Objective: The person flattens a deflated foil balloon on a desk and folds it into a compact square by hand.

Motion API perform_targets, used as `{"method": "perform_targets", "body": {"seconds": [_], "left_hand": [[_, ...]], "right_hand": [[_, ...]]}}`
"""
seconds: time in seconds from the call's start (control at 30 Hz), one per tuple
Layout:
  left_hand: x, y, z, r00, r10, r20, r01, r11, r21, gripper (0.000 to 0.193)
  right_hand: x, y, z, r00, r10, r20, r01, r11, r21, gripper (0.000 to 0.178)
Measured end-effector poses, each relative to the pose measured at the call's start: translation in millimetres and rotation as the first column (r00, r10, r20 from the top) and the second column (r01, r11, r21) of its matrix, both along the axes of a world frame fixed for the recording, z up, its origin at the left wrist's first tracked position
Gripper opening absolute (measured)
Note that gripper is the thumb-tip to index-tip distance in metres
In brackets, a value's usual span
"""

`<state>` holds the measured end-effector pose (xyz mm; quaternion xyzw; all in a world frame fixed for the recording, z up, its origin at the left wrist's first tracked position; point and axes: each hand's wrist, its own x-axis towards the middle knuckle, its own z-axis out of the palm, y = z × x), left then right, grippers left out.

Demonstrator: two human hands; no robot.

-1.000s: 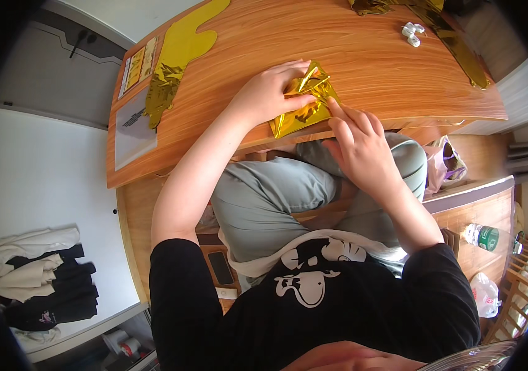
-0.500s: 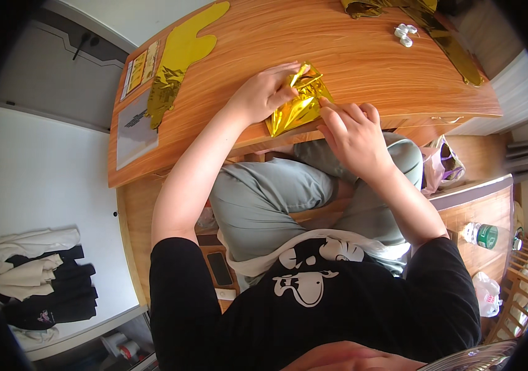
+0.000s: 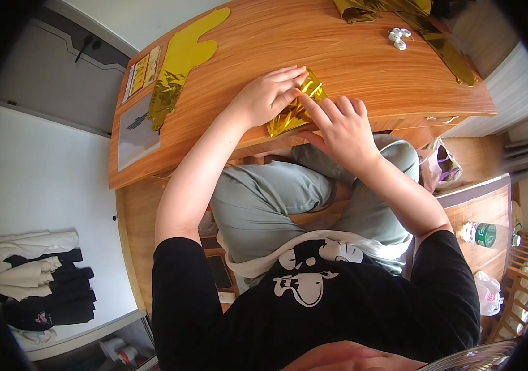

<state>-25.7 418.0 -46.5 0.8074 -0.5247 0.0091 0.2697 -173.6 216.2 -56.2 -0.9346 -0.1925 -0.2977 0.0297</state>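
A crinkled, shiny gold foil piece (image 3: 288,119) lies near the front edge of the wooden desk. My left hand (image 3: 268,98) rests over its left side, fingers stretched out toward its far corner and thumb toward its middle. From the right, my right hand (image 3: 343,128) touches the foil with its extended index finger. Its thumb is apart, near the desk edge, and nothing shows in its grasp. Both hands hide part of the foil.
A long gold foil shape (image 3: 184,52) lies at the desk's left, beside a printed card (image 3: 142,73) and a clear plastic sleeve (image 3: 138,137). White twisted bundles (image 3: 399,38) and more gold foil (image 3: 446,54) lie at the far right. A bottle (image 3: 479,234) is at lower right.
The raised foil flap between my hands now lies flatter. My left fingers have straightened over it, and my right hand has moved left, its index finger farther onto the foil.
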Motion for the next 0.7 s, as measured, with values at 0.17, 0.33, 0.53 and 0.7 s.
{"method": "perform_targets", "body": {"seconds": [0.17,0.33,0.53,0.7], "left_hand": [[0,-1,0,0.991,0.029,0.131,-0.034,0.999,0.034,0.068],[5,5,-2,0.997,-0.020,0.079,0.022,1.000,-0.017,0.089],[4,17,11,0.980,0.021,-0.200,-0.113,0.880,-0.461,0.101],[27,75,45,0.910,0.217,-0.354,-0.392,0.731,-0.559,0.074]], "right_hand": [[1,1,-1,1.000,0.001,0.002,-0.001,0.999,0.051,0.072],[3,-1,-6,1.000,0.010,-0.003,-0.009,0.999,0.046,0.061],[-1,-13,-8,1.000,0.021,-0.015,-0.020,0.995,0.096,0.057],[-12,-42,-13,0.988,0.101,0.119,-0.118,0.982,0.146,0.040]]}}
